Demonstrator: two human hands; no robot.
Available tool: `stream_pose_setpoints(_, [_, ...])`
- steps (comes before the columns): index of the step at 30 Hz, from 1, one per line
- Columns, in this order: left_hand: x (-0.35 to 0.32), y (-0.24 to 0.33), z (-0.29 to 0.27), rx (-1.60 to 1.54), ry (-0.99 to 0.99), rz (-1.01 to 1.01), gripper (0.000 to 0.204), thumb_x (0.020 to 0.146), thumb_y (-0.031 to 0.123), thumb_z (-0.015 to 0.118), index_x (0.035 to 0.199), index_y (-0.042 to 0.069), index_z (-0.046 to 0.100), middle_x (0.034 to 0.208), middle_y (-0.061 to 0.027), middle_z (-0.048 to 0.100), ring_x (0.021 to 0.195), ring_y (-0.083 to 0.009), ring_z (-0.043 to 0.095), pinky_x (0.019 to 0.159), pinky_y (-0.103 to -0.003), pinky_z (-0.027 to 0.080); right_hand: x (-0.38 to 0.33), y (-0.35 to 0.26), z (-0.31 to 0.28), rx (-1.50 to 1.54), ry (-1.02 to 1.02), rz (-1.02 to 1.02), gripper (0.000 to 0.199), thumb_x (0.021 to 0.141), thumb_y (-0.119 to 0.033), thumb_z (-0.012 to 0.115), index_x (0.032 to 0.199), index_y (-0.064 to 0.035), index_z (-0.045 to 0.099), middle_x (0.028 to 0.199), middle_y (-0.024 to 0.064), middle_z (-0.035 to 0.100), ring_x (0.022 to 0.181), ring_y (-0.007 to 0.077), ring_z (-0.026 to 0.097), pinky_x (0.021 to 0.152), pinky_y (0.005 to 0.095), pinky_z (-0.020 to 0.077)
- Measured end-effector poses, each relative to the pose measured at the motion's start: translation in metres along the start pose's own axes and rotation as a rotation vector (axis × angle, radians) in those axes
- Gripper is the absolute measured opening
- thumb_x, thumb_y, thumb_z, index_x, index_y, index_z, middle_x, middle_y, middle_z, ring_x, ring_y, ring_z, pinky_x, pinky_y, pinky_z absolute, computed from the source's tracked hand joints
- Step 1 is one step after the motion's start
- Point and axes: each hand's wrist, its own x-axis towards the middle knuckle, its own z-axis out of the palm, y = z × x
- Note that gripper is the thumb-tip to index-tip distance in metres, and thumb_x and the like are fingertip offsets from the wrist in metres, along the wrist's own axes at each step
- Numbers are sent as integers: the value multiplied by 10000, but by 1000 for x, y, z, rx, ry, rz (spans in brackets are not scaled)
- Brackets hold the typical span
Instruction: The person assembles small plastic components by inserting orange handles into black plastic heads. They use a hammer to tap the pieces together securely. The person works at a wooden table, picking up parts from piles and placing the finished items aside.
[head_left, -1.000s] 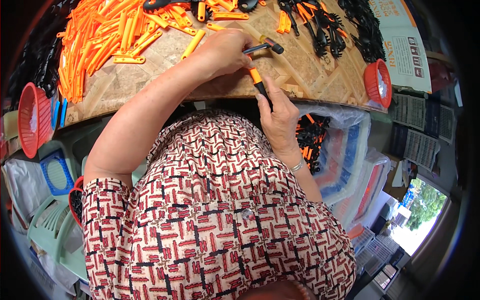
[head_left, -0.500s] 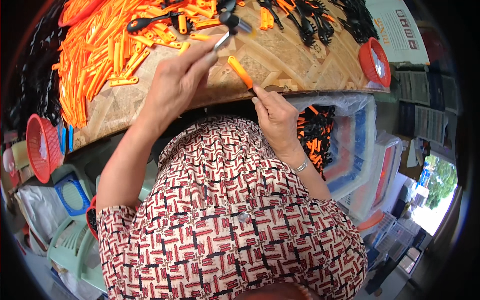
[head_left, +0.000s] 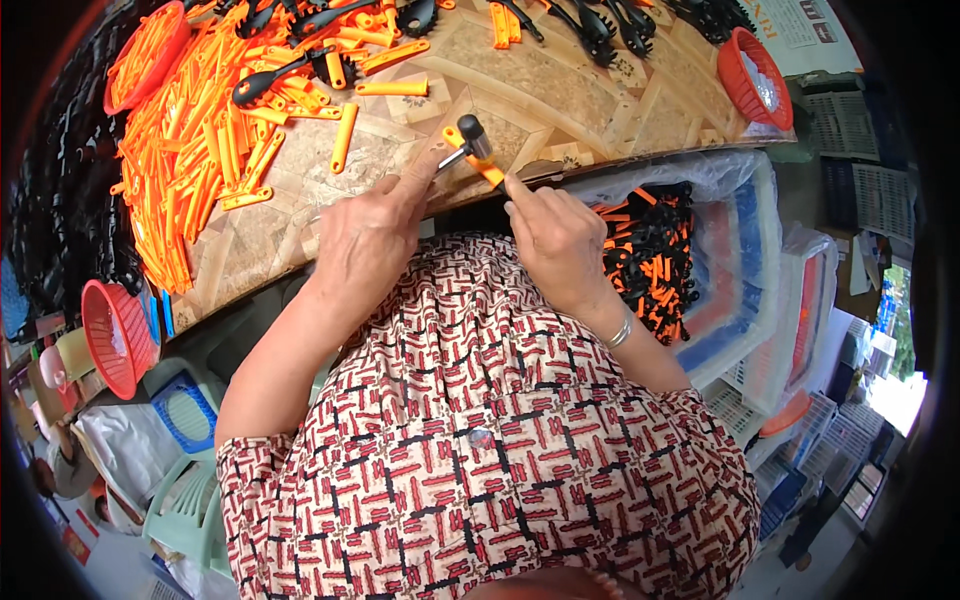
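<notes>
On the left, loose orange handles heap on a wood-patterned table. The left hand is closed around a small hammer, probably weighty at its head and best held by the shaft. Just right, at the table's edge, an orange handle piece looks like light, stiff, smooth plastic, steadiest gripped at its near end, where the right hand curls tightly around it. Whether hammer and piece touch is unclear.
</notes>
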Motion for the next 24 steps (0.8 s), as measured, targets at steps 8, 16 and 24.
stream_pose_setpoints(8, [-2, 3, -17, -149, 258, 261, 584, 848, 18, 732, 1384, 225, 630, 693, -60, 561, 527, -223, 555, 487, -372, 450, -14, 0, 0, -24, 33, -37, 323, 851, -74, 692, 1165, 0, 686, 742, 76, 538, 703, 251, 579, 641, 380, 463])
stream_pose_setpoints(16, [2, -7, -20, 65, -18, 30, 462, 939, 121, 663, 1383, 239, 618, 869, -103, 687, 663, -307, 681, 565, -412, 523, -15, -3, 0, 20, 43, -8, 351, 842, -39, 726, 1189, 2, 687, 726, 87, 551, 658, 266, 574, 600, 394, 454])
stream_pose_setpoints(24, [6, -31, -17, -465, 142, -295, 346, 982, 136, 659, 1329, 131, 662, 998, -205, 734, 845, -236, 748, 732, -337, 549, -21, 40, -23, -41, 81, -67, 304, 807, -108, 760, 1108, -67, 739, 730, 39, 593, 673, 224, 586, 631, 381, 448])
